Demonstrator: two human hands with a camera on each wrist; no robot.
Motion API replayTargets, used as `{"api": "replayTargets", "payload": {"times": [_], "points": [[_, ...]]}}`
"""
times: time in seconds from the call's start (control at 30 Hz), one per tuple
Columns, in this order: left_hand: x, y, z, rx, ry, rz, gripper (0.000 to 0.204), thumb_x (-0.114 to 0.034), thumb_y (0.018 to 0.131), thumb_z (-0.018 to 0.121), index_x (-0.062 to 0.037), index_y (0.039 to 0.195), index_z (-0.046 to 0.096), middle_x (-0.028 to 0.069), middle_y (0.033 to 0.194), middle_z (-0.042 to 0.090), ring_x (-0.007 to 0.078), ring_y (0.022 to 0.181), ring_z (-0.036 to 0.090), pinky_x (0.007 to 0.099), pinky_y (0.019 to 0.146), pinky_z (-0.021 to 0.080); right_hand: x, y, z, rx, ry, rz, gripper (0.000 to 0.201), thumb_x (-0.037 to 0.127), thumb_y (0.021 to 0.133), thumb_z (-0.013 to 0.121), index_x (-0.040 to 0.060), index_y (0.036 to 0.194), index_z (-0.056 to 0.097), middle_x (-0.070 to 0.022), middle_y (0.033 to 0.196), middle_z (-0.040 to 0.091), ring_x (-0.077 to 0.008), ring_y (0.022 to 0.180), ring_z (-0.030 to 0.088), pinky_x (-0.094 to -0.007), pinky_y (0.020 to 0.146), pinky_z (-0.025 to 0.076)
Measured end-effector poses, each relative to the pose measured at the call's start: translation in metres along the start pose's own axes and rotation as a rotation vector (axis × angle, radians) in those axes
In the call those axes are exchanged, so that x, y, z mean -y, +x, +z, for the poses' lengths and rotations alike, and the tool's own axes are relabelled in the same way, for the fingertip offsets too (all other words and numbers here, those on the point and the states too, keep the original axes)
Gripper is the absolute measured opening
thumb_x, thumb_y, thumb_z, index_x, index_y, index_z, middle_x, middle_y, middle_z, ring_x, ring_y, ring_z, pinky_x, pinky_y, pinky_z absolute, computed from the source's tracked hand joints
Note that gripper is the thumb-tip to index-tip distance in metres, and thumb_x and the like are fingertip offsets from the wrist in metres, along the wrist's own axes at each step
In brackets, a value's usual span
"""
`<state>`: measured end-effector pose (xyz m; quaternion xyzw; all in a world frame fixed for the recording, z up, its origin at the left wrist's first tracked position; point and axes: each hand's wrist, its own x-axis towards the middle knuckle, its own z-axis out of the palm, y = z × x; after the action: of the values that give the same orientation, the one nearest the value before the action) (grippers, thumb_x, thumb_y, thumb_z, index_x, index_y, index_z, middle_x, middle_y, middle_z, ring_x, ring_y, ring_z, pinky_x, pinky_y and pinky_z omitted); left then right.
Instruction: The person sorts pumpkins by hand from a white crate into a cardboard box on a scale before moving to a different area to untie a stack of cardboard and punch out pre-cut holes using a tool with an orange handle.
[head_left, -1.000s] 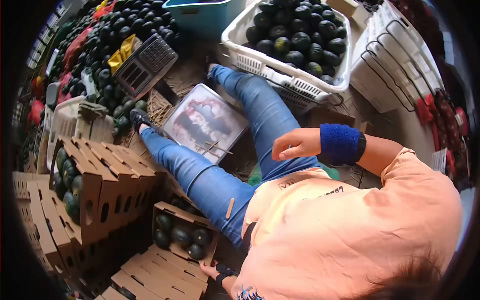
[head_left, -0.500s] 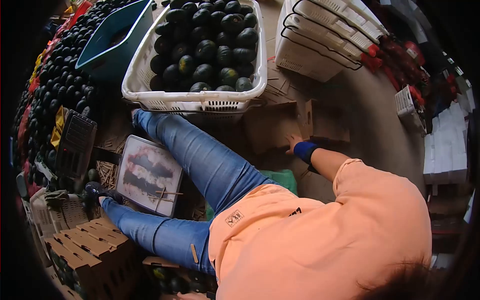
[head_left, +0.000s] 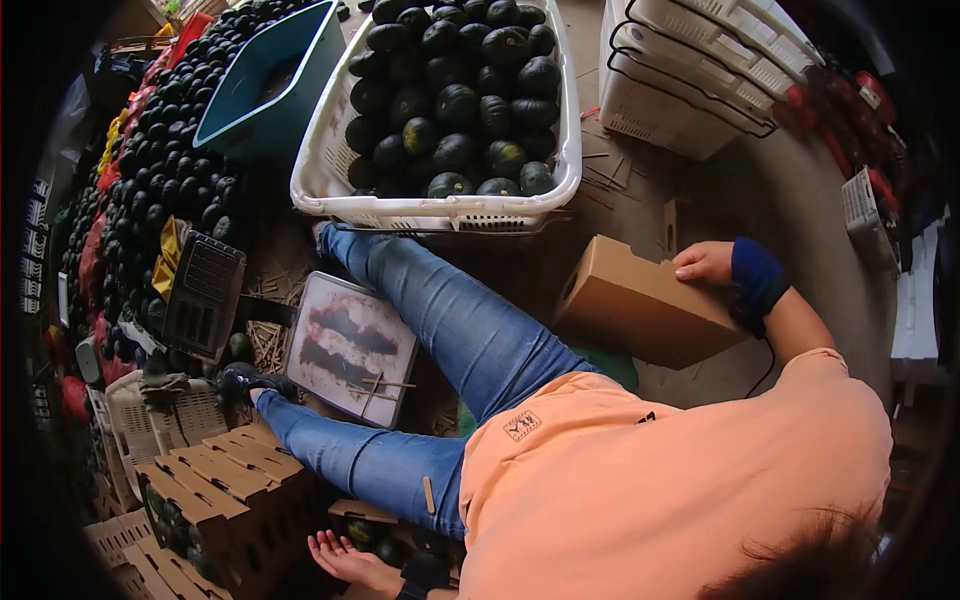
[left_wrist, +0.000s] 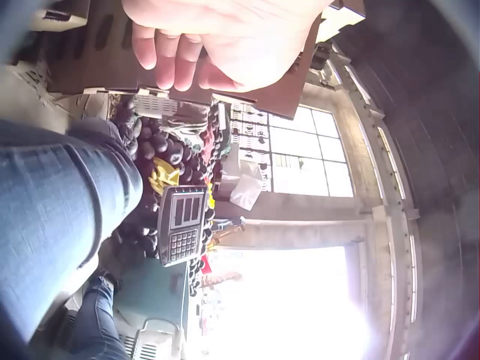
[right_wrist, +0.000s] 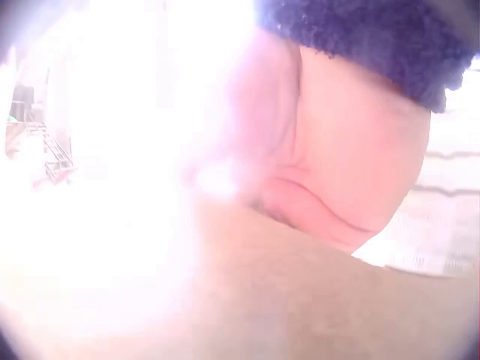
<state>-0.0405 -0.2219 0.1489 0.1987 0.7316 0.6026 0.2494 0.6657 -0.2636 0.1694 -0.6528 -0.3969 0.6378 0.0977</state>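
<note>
My right hand (head_left: 705, 263) gripped the far top edge of a cardboard box (head_left: 640, 305), fingers curled over it. The box lay tilted on the floor at three o'clock from my knee, just below the white basket (head_left: 322, 190) of dark melons (head_left: 455, 105). My left hand (head_left: 338, 556) hung at seven o'clock, palm up, fingers relaxed, holding nothing, beside the packed cartons (head_left: 215, 490).

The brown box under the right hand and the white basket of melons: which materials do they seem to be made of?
The brown box looks like matte cardboard: flat tan faces, folded edges. The white basket looks like moulded plastic, smooth with slotted walls.
</note>
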Motion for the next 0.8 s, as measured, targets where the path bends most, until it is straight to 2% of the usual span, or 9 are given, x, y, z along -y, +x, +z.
{"api": "replayTargets", "payload": {"times": [0.17, 0.23, 0.37, 0.4, 0.5, 0.6, 0.67, 0.7, 0.8], "points": [[-0.04, -0.017, 0.082, 0.482, -0.18, -0.001, 0.036, -0.022, 0.089, 0.047, -0.0083, 0.122, 0.049, 0.004, 0.111, 0.057, 0.0145, 0.1, 0.053, 0.0284, 0.083, 0.037, 0.105, -0.075, 0.018, 0.057, 0.167, -0.409, 0.042, 0.034, 0.089, 0.059, -0.0033, 0.108, 0.057, -0.0017, 0.098, 0.059, -0.0084, 0.091, 0.05, -0.0263, 0.082, 0.042], [-0.058, -0.032, 0.116, 0.746, -0.245, 0.017, 0.042, -0.024, 0.089, 0.047, -0.0056, 0.127, 0.044, 0.006, 0.116, 0.056, 0.0165, 0.106, 0.051, 0.0302, 0.086, 0.037, 0.101, -0.044, 0.024, 0.131, 0.442, -0.784, 0.041, 0.03, 0.091, 0.056, -0.004, 0.113, 0.054, -0.0095, 0.112, 0.058, -0.0152, 0.104, 0.053, -0.0299, 0.087, 0.043], [-0.097, -0.077, 0.181, 1.092, -0.327, 0.128, 0.064, -0.052, 0.09, 0.042, -0.0059, 0.134, 0.037, 0.0086, 0.129, 0.048, 0.0191, 0.119, 0.043, 0.0319, 0.093, 0.034, 0.146, 0.045, 0.073, 0.606, 0.988, -0.981, 0.041, 0.023, 0.095, 0.046, -0.0004, 0.129, 0.042, -0.0152, 0.127, 0.05, -0.0259, 0.117, 0.05, -0.0427, 0.096, 0.041], [-0.09, -0.07, 0.175, 1.288, -0.445, -0.01, 0.079, -0.065, 0.087, 0.037, -0.0066, 0.139, 0.031, 0.0101, 0.136, 0.04, 0.0202, 0.124, 0.037, 0.0344, 0.099, 0.03, 0.172, 0.064, 0.099, 0.713, 0.986, -1.066, 0.044, 0.026, 0.097, 0.043, 0.0015, 0.133, 0.038, -0.0142, 0.13, 0.047, -0.0249, 0.121, 0.046, -0.0433, 0.099, 0.039], [-0.041, -0.037, 0.132, 1.031, -0.586, 0.058, 0.074, -0.059, 0.089, 0.036, 0.0025, 0.129, 0.041, 0.0129, 0.118, 0.054, 0.0238, 0.106, 0.053, 0.0362, 0.09, 0.042, 0.224, 0.098, 0.146, 0.657, 0.883, -0.795, 0.047, 0.036, 0.095, 0.046, 0.0049, 0.13, 0.041, -0.008, 0.127, 0.051, -0.0184, 0.116, 0.049, -0.0377, 0.097, 0.04], [-0.058, -0.023, 0.098, 1.093, -0.464, 0.108, 0.062, -0.049, 0.09, 0.041, 0.0026, 0.125, 0.043, 0.012, 0.114, 0.055, 0.022, 0.102, 0.054, 0.0344, 0.087, 0.043, 0.256, 0.116, 0.085, -0.038, -0.25, -0.854, 0.033, 0.034, 0.092, 0.054, 0.0043, 0.106, 0.058, -0.0093, 0.107, 0.061, -0.021, 0.101, 0.058, -0.0338, 0.086, 0.045], [-0.079, -0.015, 0.087, 1.165, -0.329, 0.152, 0.055, -0.041, 0.091, 0.044, 0.0027, 0.123, 0.045, 0.0114, 0.111, 0.056, 0.0207, 0.099, 0.054, 0.0332, 0.085, 0.044, 0.254, 0.147, 0.028, -0.585, -0.547, -0.879, 0.026, 0.028, 0.087, 0.058, 0.005, 0.098, 0.06, -0.0115, 0.097, 0.064, -0.0279, 0.094, 0.06, -0.0366, 0.082, 0.047], [-0.087, -0.012, 0.086, 1.192, -0.26, 0.176, 0.051, -0.038, 0.091, 0.045, 0.0027, 0.122, 0.045, 0.0111, 0.11, 0.056, 0.0201, 0.098, 0.055, 0.0326, 0.084, 0.044, 0.25, 0.163, -0.002, -0.708, -0.598, -0.663, 0.03, 0.034, 0.088, 0.054, 0.0056, 0.095, 0.062, -0.0113, 0.092, 0.066, -0.0277, 0.093, 0.061, -0.0376, 0.081, 0.047], [-0.094, -0.004, 0.109, 1.192, -0.019, 0.201, 0.04, -0.027, 0.092, 0.05, 0.0028, 0.118, 0.048, 0.0102, 0.106, 0.058, 0.0182, 0.093, 0.056, 0.0308, 0.081, 0.045, 0.257, 0.185, -0.031, -0.507, -1.124, 0.124, 0.056, 0.057, 0.081, 0.05, 0.0044, 0.09, 0.066, -0.0129, 0.087, 0.067, -0.0281, 0.085, 0.064, -0.0393, 0.076, 0.048]]}}
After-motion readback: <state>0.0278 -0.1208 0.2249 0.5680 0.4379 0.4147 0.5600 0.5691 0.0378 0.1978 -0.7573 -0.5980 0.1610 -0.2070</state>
